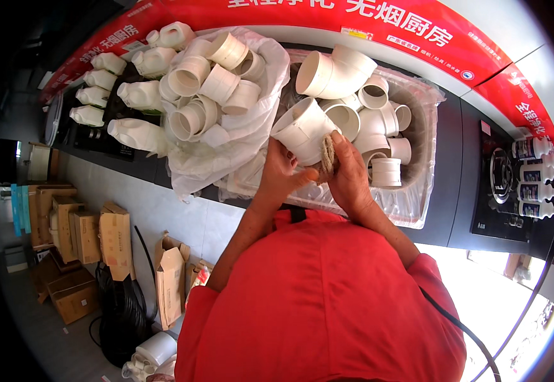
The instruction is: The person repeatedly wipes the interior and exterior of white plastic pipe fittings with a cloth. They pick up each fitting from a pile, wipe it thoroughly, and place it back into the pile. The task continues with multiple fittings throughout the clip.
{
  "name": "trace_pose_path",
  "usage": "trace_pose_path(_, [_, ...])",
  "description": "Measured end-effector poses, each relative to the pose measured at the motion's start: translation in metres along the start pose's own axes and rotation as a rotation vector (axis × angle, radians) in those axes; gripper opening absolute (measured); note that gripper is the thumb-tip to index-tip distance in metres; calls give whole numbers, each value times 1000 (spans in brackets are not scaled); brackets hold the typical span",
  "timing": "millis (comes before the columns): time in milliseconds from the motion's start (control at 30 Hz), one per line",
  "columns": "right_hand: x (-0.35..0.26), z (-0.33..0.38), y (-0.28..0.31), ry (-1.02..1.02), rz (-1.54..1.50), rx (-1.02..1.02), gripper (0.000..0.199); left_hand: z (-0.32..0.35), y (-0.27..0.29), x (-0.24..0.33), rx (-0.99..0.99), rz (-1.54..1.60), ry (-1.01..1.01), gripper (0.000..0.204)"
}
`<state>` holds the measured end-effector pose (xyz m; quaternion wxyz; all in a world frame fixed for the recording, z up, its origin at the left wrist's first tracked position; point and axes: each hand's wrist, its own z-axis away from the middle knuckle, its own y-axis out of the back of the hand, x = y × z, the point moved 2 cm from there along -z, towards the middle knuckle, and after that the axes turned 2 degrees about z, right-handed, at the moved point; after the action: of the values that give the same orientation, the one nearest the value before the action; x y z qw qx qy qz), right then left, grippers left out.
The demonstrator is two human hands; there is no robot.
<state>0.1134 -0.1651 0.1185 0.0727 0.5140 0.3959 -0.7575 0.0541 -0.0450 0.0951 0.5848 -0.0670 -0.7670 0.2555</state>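
A large white plastic pipe elbow [304, 130] is tilted between my two hands, over the near left part of a plastic-lined tub [424, 143]. My left hand [278, 169] grips its lower left side, with the thumb stretched toward the right hand. Against the elbow's right side, my right hand [351, 172] is closed on a tan, rough-looking cloth [328, 158]; its fingers partly hide the cloth. More white pipe fittings [370, 130] lie in the tub, and a big elbow [335, 70] rests on top at the back.
Left of the tub, a white plastic bag [226, 149] holds several pipe fittings [218, 83]. White jugs [140, 95] stand farther left on the dark counter [458, 165]. At the right are a black cooktop [503, 191] and several bottles [534, 172]. Cardboard boxes [116, 239] and coiled black hose [121, 312] occupy the floor.
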Motion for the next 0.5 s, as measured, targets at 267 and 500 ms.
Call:
trace_pose_path(267, [1, 7, -20, -83, -243, 26, 35, -5, -2, 15, 74, 229, 64, 70])
trace_pose_path(500, [3, 11, -23, 10, -65, 39, 37, 2, -19, 18, 237, 172, 127, 58])
